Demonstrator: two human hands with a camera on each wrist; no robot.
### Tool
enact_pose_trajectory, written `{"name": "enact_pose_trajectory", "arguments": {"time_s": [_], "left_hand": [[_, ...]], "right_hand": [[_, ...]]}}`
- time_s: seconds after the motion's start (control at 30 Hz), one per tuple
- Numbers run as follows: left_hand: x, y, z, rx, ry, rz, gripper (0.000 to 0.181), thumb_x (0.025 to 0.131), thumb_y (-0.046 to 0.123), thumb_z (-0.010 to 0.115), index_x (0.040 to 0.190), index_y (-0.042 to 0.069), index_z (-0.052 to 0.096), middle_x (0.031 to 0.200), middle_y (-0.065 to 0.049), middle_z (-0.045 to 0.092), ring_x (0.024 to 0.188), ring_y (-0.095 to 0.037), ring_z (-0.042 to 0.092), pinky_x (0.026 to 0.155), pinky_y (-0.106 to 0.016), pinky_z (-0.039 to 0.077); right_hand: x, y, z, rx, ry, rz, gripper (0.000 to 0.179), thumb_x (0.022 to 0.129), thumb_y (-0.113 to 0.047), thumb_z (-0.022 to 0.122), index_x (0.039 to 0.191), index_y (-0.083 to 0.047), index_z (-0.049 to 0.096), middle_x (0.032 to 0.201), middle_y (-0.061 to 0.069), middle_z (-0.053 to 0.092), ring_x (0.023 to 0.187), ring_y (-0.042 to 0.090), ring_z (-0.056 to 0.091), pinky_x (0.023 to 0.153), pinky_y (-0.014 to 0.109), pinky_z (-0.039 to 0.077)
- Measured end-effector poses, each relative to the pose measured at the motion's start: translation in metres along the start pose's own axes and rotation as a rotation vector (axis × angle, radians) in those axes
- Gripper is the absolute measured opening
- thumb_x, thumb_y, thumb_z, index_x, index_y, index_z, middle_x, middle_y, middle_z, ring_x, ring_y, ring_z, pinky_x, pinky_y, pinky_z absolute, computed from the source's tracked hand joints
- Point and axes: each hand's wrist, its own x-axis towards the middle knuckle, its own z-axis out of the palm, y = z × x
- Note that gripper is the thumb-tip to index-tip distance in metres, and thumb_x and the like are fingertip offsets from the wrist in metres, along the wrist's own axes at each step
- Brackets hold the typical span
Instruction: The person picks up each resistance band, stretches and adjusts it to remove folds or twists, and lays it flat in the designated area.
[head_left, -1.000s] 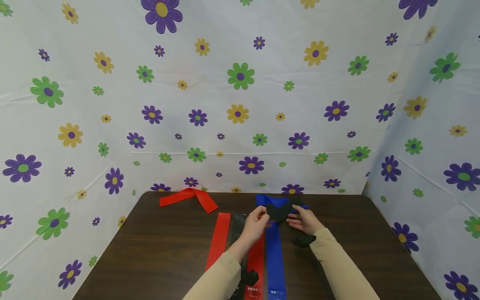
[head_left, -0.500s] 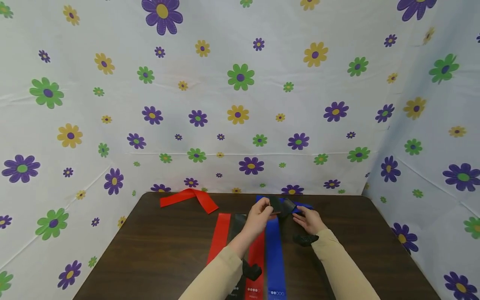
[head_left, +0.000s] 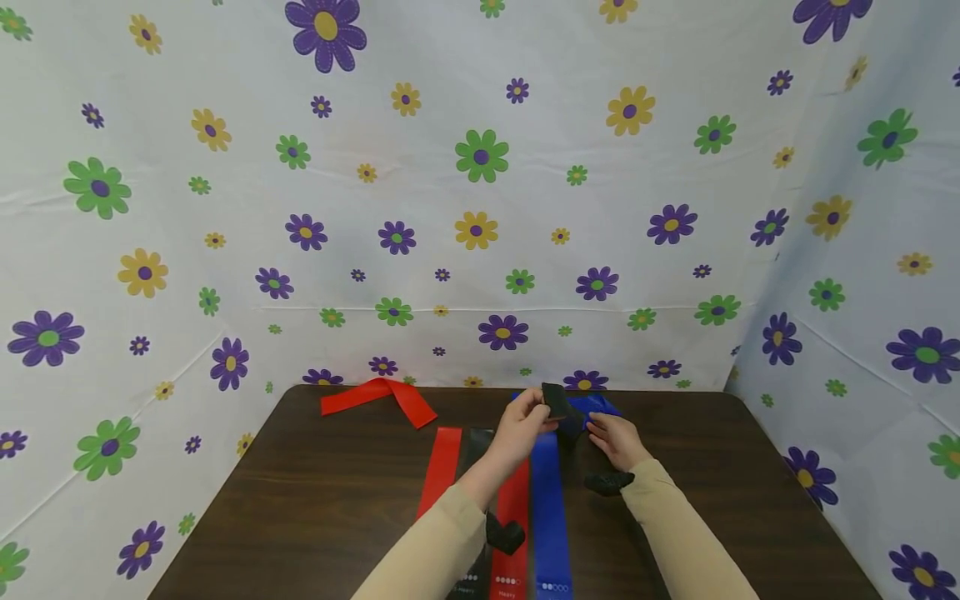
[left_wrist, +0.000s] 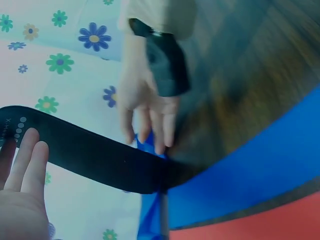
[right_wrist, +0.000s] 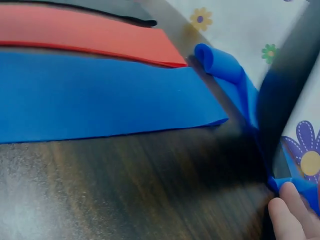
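My left hand (head_left: pixel 517 429) holds up one end of a black resistance band (left_wrist: pixel 100 152), marked with several dots, above the back of the table. From there the band runs down toward a twisted blue resistance band (head_left: pixel 598 403) lying along the back edge. At that blue band, my right hand (head_left: pixel 618 442) pinches the material with its fingertips; the right wrist view has the fingers (right_wrist: pixel 287 212) at the bottom right corner against the blue. The black band's lower end passes close beside these fingers, and whether they hold it too is unclear.
Flat bands lie side by side toward the front: a red band (head_left: pixel 437 471), a black band (head_left: pixel 472 454), another red band (head_left: pixel 512 500) and a blue band (head_left: pixel 551 517). A folded red band (head_left: pixel 408 402) lies at the back left of the brown table (head_left: pixel 315 500). Flowered cloth surrounds it.
My left hand has lifted slightly with the black band, which was stretched between both hands. My right hand has shifted a little right and down and now pinches the blue band.
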Motion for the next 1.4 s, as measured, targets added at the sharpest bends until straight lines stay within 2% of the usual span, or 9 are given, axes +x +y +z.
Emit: {"name": "enact_pose_trajectory", "arguments": {"time_s": [0.2,0.37,0.53,0.67,0.87,1.07,1.23,1.33,1.4], "left_hand": [[0.016,0.007,0.001,-0.023,-0.030,0.036,0.024,0.098,0.000,0.040,0.113,-0.012,0.055,0.120,-0.022,0.057,0.109,-0.036,0.061,0.092,-0.043,0.049],[0.016,0.031,0.004,-0.026,-0.050,0.049,0.024,0.098,-0.001,0.040,0.112,-0.014,0.053,0.121,-0.023,0.055,0.113,-0.038,0.058,0.095,-0.047,0.047],[0.021,0.014,0.004,-0.043,-0.074,0.049,0.020,0.097,-0.004,0.039,0.108,-0.014,0.052,0.122,-0.023,0.054,0.113,-0.039,0.058,0.095,-0.048,0.046],[0.024,-0.002,0.002,-0.049,-0.078,0.021,0.018,0.098,-0.002,0.039,0.106,-0.011,0.053,0.120,-0.017,0.054,0.112,-0.035,0.059,0.095,-0.045,0.047],[0.020,-0.004,0.004,-0.041,-0.097,0.025,0.013,0.097,0.001,0.041,0.098,-0.007,0.051,0.113,-0.010,0.055,0.111,-0.032,0.060,0.094,-0.042,0.049],[0.012,-0.002,0.003,0.017,-0.122,-0.041,0.015,0.096,0.000,0.040,0.098,-0.006,0.053,0.119,-0.013,0.056,0.113,-0.033,0.059,0.094,-0.043,0.049],[0.004,0.000,0.002,0.106,-0.139,-0.072,0.016,0.092,0.004,0.041,0.093,-0.002,0.056,0.108,-0.007,0.058,0.102,-0.022,0.060,0.094,-0.040,0.046],[0.000,-0.001,0.001,0.122,-0.162,-0.069,0.015,0.090,0.005,0.042,0.088,-0.001,0.056,0.095,-0.003,0.055,0.092,-0.016,0.053,0.085,-0.037,0.041],[-0.003,-0.001,-0.001,0.107,-0.184,-0.082,0.016,0.090,0.006,0.042,0.088,-0.001,0.056,0.095,-0.002,0.056,0.092,-0.014,0.054,0.087,-0.035,0.045]], "right_hand": [[0.000,0.002,0.009,-0.216,0.001,-0.061,0.057,0.100,-0.017,0.053,0.139,0.019,0.033,0.144,0.033,0.033,0.132,0.042,0.035,0.108,0.046,0.033],[0.000,0.003,0.010,-0.340,0.074,-0.053,0.047,0.097,-0.025,0.059,0.120,0.016,0.056,0.105,0.019,0.059,0.091,0.025,0.056,0.083,0.033,0.054],[-0.003,0.003,0.010,-0.409,0.035,0.005,0.035,0.097,-0.026,0.056,0.097,0.008,0.065,0.079,0.008,0.056,0.066,0.016,0.054,0.061,0.028,0.052],[-0.008,0.002,0.014,-0.452,-0.052,0.073,0.042,0.098,-0.037,0.054,0.094,0.004,0.061,0.083,0.013,0.061,0.067,0.020,0.059,0.062,0.032,0.054],[-0.014,-0.001,0.015,-0.492,-0.170,0.120,0.060,0.098,-0.049,0.047,0.104,0.010,0.061,0.091,0.017,0.065,0.076,0.024,0.064,0.066,0.034,0.055],[-0.018,-0.006,0.014,-0.371,-0.423,0.205,0.081,0.097,-0.063,0.033,0.127,0.009,0.052,0.102,0.014,0.068,0.087,0.021,0.067,0.075,0.032,0.054],[-0.017,-0.011,0.019,-0.149,-0.630,0.245,0.061,0.102,-0.054,0.031,0.127,-0.007,0.060,0.116,0.011,0.067,0.105,0.023,0.065,0.088,0.034,0.052],[-0.019,-0.018,0.026,-0.012,-0.650,0.267,0.052,0.103,-0.051,0.032,0.116,-0.011,0.064,0.111,0.007,0.069,0.103,0.020,0.065,0.090,0.032,0.051],[-0.021,-0.023,0.031,0.088,-0.608,0.298,0.048,0.103,-0.048,0.034,0.113,-0.009,0.060,0.105,0.005,0.068,0.099,0.018,0.066,0.089,0.030,0.051]]}}
